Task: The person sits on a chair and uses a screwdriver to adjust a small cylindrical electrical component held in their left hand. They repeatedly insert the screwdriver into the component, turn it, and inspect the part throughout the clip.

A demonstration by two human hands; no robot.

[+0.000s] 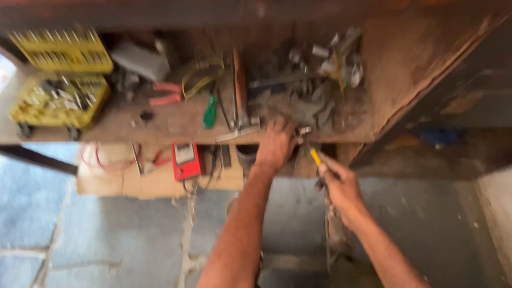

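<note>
Hands at cluttered brown wooden workbench (171, 124) edge.
L hand (276, 143) clamped over small metal part (303, 130) at bench edge; R hand (341, 187) grasps yellow-handled tool (315, 157), tip at part. Judged: brace part firm, keep tool square. Green-handled screwdriver (210, 112) nearby.

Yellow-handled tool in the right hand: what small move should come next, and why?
Probably ease the tool's tip forward onto the small metal part at the bench edge. The right hand holds the yellow-handled tool angled toward it, and the left hand steadies that spot. Blur hides whether the tip touches.
</note>
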